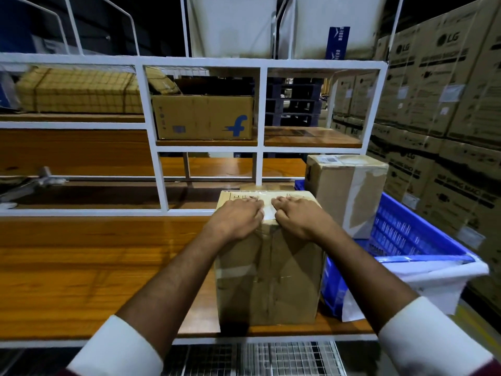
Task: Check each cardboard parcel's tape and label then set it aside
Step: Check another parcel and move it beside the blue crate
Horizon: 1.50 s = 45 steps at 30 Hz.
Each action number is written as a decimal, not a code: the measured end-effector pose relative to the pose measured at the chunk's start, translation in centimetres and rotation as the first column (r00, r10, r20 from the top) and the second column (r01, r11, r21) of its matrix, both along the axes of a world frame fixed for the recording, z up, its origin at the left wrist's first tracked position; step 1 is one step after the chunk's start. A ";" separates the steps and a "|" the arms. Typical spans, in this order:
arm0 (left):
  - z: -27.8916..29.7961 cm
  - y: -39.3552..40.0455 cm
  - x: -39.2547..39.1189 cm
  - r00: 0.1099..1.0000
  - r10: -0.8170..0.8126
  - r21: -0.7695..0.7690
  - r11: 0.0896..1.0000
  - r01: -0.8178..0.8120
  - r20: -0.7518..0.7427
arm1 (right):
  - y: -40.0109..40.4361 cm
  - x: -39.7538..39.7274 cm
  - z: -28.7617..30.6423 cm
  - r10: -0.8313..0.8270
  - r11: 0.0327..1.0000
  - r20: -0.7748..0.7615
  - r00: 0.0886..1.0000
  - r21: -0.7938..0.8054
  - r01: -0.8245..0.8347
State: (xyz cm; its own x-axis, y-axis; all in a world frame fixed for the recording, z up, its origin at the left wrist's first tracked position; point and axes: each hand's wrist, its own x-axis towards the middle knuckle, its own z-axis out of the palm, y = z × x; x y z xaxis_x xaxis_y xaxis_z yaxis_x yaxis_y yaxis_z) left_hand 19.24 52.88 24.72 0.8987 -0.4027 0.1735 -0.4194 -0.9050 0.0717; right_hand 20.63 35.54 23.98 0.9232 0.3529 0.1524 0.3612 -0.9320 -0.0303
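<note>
A tall brown cardboard parcel (267, 278) wrapped in clear tape stands on the wooden table near its front edge. Both hands rest flat on its top, side by side over the taped seam. My left hand (238, 215) lies palm down on the left half, fingers curled forward. My right hand (296, 215) lies on the right half the same way. A white label strip shows between and beyond the fingers. A second taped parcel (347, 194) with a label on its top stands upright in the blue crate to the right.
The blue plastic crate (414, 240) sits at the table's right end, with white plastic under it. A white metal shelf frame (260, 109) rises behind, holding a printed carton (203, 118). Stacked large cartons (447, 104) fill the right side. The wooden table (95, 267) stretches left.
</note>
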 end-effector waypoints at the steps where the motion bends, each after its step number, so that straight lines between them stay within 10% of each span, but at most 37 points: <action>1: 0.1 0.1 0.0 1.000 0.013 -0.010 1.000 -0.013 -0.006 | -0.2 -0.1 0.2 -0.008 1.000 -0.014 1.000 -0.010 0.008; 45: -3.9 0.3 -6.0 0.966 0.039 -0.185 0.983 0.010 0.256 | -0.2 -6.6 -2.6 -0.005 0.997 0.186 0.983 0.080 -0.010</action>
State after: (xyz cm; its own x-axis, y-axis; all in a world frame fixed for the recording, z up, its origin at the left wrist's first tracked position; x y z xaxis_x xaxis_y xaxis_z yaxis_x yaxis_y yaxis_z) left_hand 13.24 53.18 20.77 0.8191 -0.3293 0.4697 -0.4323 -0.8925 0.1283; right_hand 13.98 35.37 21.42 0.8752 0.3352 0.3489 0.3701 -0.9283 -0.0367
